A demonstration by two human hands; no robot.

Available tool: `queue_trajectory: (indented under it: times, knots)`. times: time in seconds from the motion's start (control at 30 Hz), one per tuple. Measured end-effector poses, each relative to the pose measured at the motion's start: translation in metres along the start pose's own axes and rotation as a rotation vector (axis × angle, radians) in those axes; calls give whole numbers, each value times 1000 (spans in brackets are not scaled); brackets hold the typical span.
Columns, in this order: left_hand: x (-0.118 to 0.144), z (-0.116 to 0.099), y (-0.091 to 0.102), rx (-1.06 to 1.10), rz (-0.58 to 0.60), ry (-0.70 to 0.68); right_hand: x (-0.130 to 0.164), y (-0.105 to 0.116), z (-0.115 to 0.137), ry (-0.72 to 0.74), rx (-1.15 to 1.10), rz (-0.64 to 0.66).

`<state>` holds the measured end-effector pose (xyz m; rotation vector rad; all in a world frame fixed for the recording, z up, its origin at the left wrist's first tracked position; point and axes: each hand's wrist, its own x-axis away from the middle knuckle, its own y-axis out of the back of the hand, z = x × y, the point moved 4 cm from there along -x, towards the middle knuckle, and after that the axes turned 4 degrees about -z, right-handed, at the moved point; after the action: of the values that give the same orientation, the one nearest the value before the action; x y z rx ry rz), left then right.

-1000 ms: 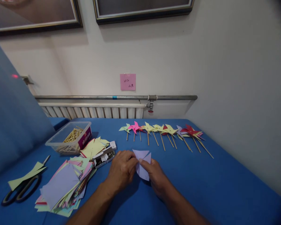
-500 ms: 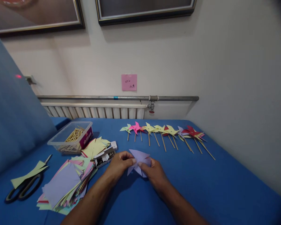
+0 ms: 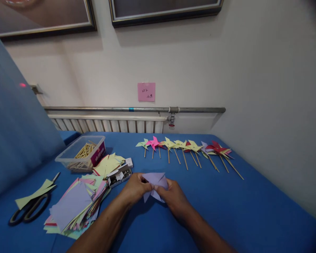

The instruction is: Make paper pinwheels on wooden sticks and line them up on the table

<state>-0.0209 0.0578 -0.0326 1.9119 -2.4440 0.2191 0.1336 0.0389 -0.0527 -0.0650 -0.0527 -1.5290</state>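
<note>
Both hands meet over a lilac paper piece (image 3: 155,182) cut and folded into pointed flaps, held just above the blue table (image 3: 242,211). My left hand (image 3: 135,188) pinches its left side. My right hand (image 3: 172,195) pinches its middle from the right. A small open box of metal pins (image 3: 119,176) lies just left of my left hand. Beyond the hands, a row of several finished paper pinwheels on wooden sticks (image 3: 189,149) lies across the table.
A pile of coloured paper squares (image 3: 75,203) lies at the left, with yellow cut pieces (image 3: 107,164) behind it. A clear tub of wooden sticks (image 3: 82,153) stands further back. Black scissors (image 3: 28,211) rest on a yellow scrap at the far left. A wall runs along the right.
The lilac paper has been folded further: its flaps, spread upward a second ago, now lie gathered toward the middle between my fingers. Both hands stayed in place.
</note>
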Motion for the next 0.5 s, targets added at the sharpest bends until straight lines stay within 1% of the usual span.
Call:
queue_trajectory:
  times: [0.1,0.17,0.23,0.33,0.4,0.5]
  knots:
    - [2,-3,-2,-49,-18,-41,0,0,0,-18,15,31]
    - [3,-3,-3,-29,-32,-45,1,1,3,-14,-3,28]
    - [4,-3,-5,27,-49,-22,4,2,8,-6,-52,48]
    - [5,-4,-7,134,-93,24,9,0,17,4,-182,125]
    - [6,-6,-7,216,-128,28,12,-2,22,2,-258,166]
    - [6,-5,-7,336,-171,39,16,-5,26,14,-356,194]
